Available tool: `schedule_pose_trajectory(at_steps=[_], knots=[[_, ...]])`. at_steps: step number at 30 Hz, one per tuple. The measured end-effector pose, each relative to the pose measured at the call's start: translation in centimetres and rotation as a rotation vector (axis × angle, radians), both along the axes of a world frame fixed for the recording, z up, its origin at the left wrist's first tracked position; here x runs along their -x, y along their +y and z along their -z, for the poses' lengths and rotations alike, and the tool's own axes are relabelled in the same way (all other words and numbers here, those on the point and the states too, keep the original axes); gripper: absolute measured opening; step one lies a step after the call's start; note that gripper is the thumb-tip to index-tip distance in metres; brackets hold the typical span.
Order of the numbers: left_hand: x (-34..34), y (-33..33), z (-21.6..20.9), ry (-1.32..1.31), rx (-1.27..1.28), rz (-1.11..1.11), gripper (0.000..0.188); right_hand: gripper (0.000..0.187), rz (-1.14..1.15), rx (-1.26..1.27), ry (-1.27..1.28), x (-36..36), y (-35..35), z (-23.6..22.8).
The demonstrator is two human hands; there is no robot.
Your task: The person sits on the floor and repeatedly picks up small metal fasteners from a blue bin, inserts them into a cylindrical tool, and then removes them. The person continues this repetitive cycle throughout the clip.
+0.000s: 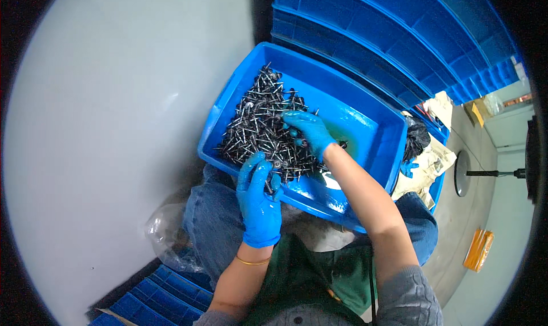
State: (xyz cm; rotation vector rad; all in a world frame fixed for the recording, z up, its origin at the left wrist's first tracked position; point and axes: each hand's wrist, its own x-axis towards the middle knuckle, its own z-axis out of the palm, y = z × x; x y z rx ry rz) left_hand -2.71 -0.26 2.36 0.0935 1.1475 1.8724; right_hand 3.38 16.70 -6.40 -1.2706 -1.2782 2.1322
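Observation:
A blue plastic tub (pixel 365 123) lies tilted across my lap, its floor wet and shiny. Heaped in its left half are many blind rivets (pixel 251 126), with dark heads and thin silvery stems. Both my hands wear wet blue gloves. My left hand (pixel 258 197) reaches over the near rim with curled fingers, and a few rivets show between its thumb and fingers. On the right side of the heap, my right hand (pixel 311 131) has its fingers bent round some rivets; its palm side is mostly hidden.
Stacked blue crates (pixel 365 35) rise behind the tub. More blue crates (pixel 165 297) stand at lower left, near a clear plastic bag (pixel 168 229). A white surface (pixel 114 109) fills the left. At right are a black bag (pixel 416 139), cream paper (pixel 425 169) and a round stand base (pixel 461 173).

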Motion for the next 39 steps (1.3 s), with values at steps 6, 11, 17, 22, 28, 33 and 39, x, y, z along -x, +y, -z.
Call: schedule_pose_trajectory(at_steps=[6,11,17,22,28,33,39], knots=[[0.2,1.3,-1.4,-0.166,0.116,-0.124,0.018,0.021,-0.327,-1.093,-0.581,5.7,1.2,3.9],[0.1,1.3,-0.7,-0.180,0.101,-0.107,0.018,0.028,-0.637,-1.045,-0.796,7.7,2.7,3.6],[0.0,1.4,-0.8,-0.158,0.105,-0.079,0.020,0.030,-0.357,-0.703,-0.198,3.2,2.9,4.2],[-0.1,1.3,-0.8,-0.171,0.122,-0.050,0.024,0.017,-0.181,-0.060,0.181,-1.9,-2.9,-5.6],[-1.6,1.4,-1.1,-0.065,0.119,0.041,0.024,0.023,-0.174,-0.075,0.244,-6.6,-5.8,-8.1],[-2.6,1.6,-1.0,-0.001,0.118,0.051,0.022,0.028,-0.139,-0.096,0.253,-8.0,-6.8,-8.9],[-2.8,1.4,-0.8,0.096,0.094,0.130,0.024,0.028,-0.100,-0.208,0.175,-8.3,-7.5,-9.3]])
